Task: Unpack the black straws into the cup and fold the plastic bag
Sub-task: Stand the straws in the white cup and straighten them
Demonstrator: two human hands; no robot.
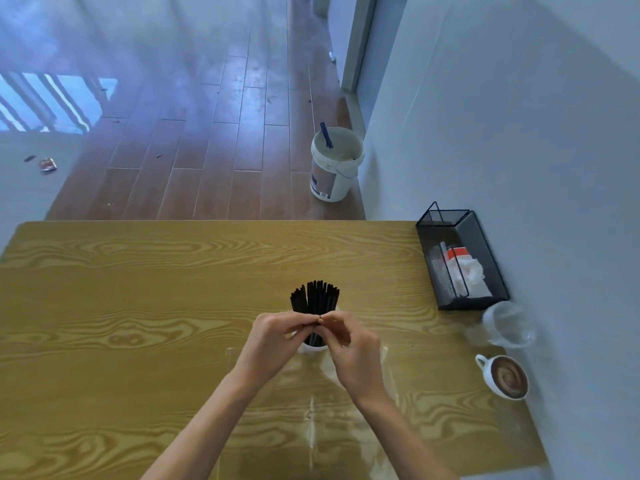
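Note:
A bundle of black straws (314,296) stands upright in a white cup (313,347) near the middle of the wooden table (104,306). My left hand (273,344) and my right hand (349,348) are both closed around the straws just above the cup's rim, fingertips meeting in front of the bundle. The hands hide most of the cup. A clear plastic bag (311,417) lies flat on the table under my wrists, between the cup and the near edge.
A black mesh basket (460,261) with napkins stands at the right by the wall. Near it are a clear plastic cup (509,329) and a white coffee cup (505,375). Beyond the far table edge a white bucket (334,164) sits on the floor.

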